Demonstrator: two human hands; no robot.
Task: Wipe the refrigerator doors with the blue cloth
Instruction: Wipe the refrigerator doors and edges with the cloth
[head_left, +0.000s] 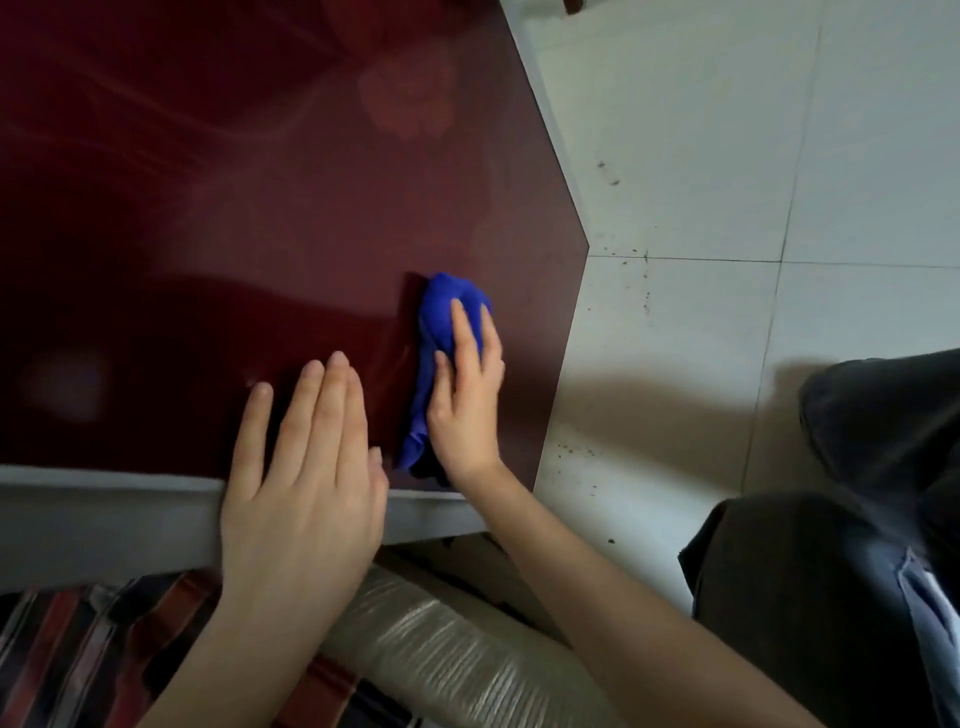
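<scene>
The dark red glossy refrigerator door (249, 208) fills the upper left of the head view, with a faint flower pattern on it. My right hand (467, 395) presses the bunched blue cloth (441, 322) flat against the door near its right edge. My left hand (306, 467) lies flat beside it, fingers stretched out and together, palm over the door's grey top rim (104, 514). It holds nothing.
A pale tiled floor (753, 156) with dark specks lies to the right of the door. My dark-trousered legs (857, 519) are at the lower right. A rolled clear plastic sheet (457, 660) and a striped fabric (93, 649) lie on the refrigerator's top.
</scene>
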